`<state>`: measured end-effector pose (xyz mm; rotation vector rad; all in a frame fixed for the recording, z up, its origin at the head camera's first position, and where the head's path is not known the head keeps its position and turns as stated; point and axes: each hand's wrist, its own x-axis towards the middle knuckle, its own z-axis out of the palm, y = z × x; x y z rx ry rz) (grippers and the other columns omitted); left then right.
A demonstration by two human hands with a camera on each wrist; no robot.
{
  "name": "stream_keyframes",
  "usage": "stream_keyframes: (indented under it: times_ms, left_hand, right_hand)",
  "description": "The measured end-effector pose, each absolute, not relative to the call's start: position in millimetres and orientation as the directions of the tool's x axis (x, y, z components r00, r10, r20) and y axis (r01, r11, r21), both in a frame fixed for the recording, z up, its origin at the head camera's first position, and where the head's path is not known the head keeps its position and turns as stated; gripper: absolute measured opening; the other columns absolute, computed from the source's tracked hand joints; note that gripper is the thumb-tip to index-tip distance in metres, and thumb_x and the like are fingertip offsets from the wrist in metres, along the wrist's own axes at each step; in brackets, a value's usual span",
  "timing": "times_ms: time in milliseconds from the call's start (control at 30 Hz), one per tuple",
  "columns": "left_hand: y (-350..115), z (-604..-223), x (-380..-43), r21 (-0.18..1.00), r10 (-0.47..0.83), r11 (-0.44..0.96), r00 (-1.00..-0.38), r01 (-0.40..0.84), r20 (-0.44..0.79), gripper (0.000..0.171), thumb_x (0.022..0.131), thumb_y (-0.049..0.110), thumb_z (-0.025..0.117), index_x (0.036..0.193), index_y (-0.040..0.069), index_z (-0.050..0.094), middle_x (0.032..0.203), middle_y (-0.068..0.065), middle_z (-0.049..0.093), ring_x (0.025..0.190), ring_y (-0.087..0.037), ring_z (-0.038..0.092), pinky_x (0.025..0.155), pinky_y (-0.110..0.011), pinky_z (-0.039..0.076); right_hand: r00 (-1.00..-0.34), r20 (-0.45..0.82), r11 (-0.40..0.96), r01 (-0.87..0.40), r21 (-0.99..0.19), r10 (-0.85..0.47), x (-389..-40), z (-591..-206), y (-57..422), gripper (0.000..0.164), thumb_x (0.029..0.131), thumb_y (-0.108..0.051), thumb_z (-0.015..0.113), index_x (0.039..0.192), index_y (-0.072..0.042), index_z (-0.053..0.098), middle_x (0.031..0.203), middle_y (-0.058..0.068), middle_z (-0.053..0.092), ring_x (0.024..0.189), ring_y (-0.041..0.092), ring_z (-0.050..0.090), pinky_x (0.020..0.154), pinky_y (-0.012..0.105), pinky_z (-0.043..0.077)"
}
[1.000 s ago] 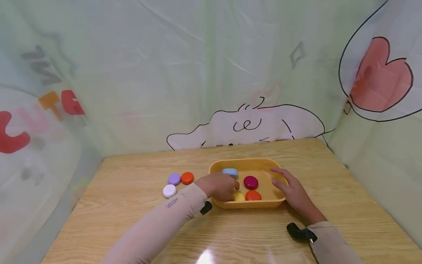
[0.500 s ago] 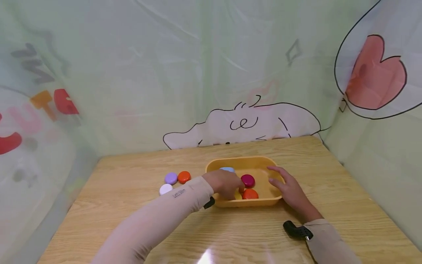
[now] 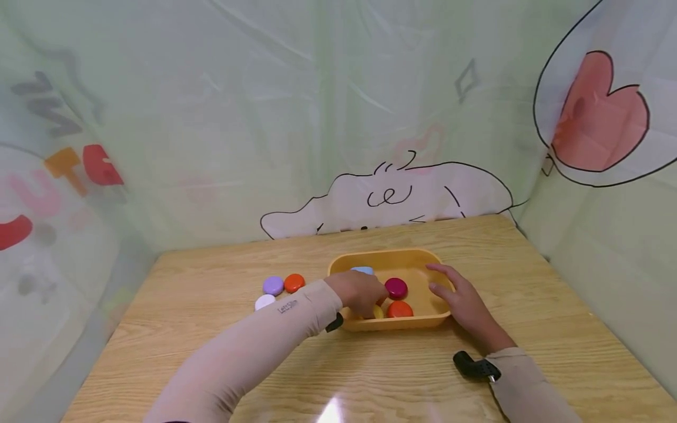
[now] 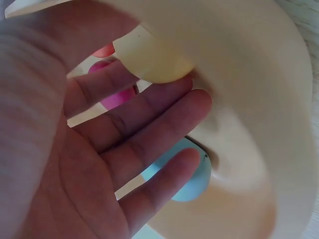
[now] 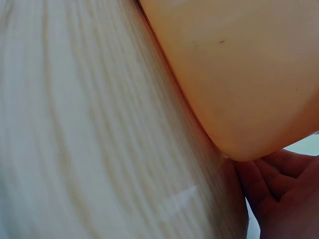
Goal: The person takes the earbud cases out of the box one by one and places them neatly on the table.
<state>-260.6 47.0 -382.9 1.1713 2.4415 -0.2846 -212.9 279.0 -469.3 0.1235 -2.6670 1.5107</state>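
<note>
Wooden table (image 3: 285, 376) below; left grip (image 3: 362, 292) pinches the yellow disc (image 4: 149, 55), whose roundness could cause slipping; right grip (image 3: 471, 308) spread at tray (image 3: 394, 324).

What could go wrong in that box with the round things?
The yellow round piece might slip from the left grip, since it looks smooth and rounded. That grip could also bump the shiny magenta round piece close by. And the orange plastic-looking tray might slide if the right grip, resting at its end, doesn't steady it.
</note>
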Motion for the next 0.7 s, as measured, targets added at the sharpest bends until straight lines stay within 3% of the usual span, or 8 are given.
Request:
stream_keyframes:
  times_ms: [167, 367, 567, 700]
  left_hand:
    - [46.3, -381.0, -262.9, -0.013, 0.689, 0.626, -0.561, 0.78, -0.459, 0.022, 0.092, 0.024, 0.073, 0.078, 0.015, 0.057, 0.065, 0.005, 0.044, 0.061, -0.01, 0.041, 0.055, -0.023, 0.033]
    - [40.6, -381.6, -265.0, 0.062, 0.698, 0.644, -0.552, 0.763, -0.457, 0.023, 0.092, 0.027, 0.075, 0.081, 0.015, 0.059, 0.067, 0.005, 0.044, 0.06, -0.01, 0.043, 0.055, -0.023, 0.035]
    - [31.7, -387.1, -266.4, 0.149, 0.759, 0.619, -0.54, 0.771, -0.363, 0.014, 0.092, 0.03, 0.074, 0.087, 0.018, 0.068, 0.075, 0.007, 0.053, 0.068, -0.01, 0.049, 0.059, -0.023, 0.04]
    - [22.0, -388.3, -268.3, 0.235, 0.773, 0.628, -0.561, 0.742, -0.296, 0.017, 0.093, 0.034, 0.072, 0.093, 0.018, 0.068, 0.084, 0.01, 0.056, 0.077, -0.008, 0.051, 0.065, -0.022, 0.042]
  right_hand:
    - [-0.994, 0.102, 0.509, -0.107, -0.854, -0.038, -212.9, -467.5, 279.9, 0.046, 0.105, -0.02, 0.051, 0.148, -0.006, 0.042, 0.158, 0.026, 0.026, 0.144, 0.049, 0.021, 0.109, 0.067, 0.024]
    - [-0.994, 0.1, 0.507, -0.104, -0.856, -0.035, -214.0, -468.7, 278.9, 0.046, 0.105, -0.021, 0.052, 0.148, -0.006, 0.042, 0.158, 0.025, 0.026, 0.144, 0.049, 0.022, 0.109, 0.066, 0.025]
    - [-0.993, 0.113, 0.521, -0.113, -0.846, -0.032, -214.3, -469.1, 278.7, 0.046, 0.105, -0.02, 0.052, 0.147, -0.005, 0.043, 0.157, 0.026, 0.027, 0.144, 0.049, 0.021, 0.11, 0.067, 0.023]
    - [-0.993, 0.113, 0.518, -0.114, -0.848, -0.034, -213.3, -469.4, 278.8, 0.046, 0.105, -0.021, 0.052, 0.147, -0.005, 0.043, 0.157, 0.027, 0.027, 0.144, 0.049, 0.021, 0.11, 0.067, 0.023]
